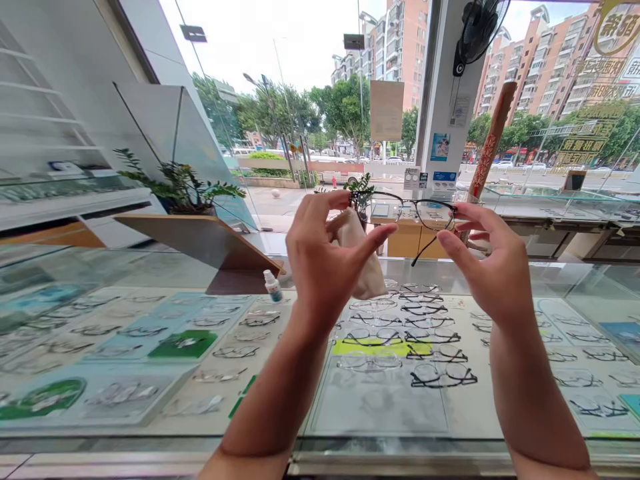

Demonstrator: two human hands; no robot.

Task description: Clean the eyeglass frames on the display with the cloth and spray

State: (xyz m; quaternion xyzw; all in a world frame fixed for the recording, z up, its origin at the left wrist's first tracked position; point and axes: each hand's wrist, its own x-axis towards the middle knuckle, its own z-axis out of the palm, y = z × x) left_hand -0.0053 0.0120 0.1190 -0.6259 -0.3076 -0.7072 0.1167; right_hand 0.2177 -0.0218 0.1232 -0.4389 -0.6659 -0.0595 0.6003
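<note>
I hold a pair of thin black-framed glasses [407, 208] up at eye level over a glass display counter [150, 267]. My left hand [325, 257] pinches the frame's left end between fingertips and also keeps a beige cleaning cloth [361, 260] tucked against its palm. My right hand [487, 267] pinches the frame's right end, where one temple arm hangs folded downward.
Under the counter glass lie several rows of spectacle frames [400, 333] on trays. A small spray bottle [273, 286] stands on the counter beside a slanted wooden stand [200, 237] with a potted plant [180, 187]. Shop windows and more display cases are behind.
</note>
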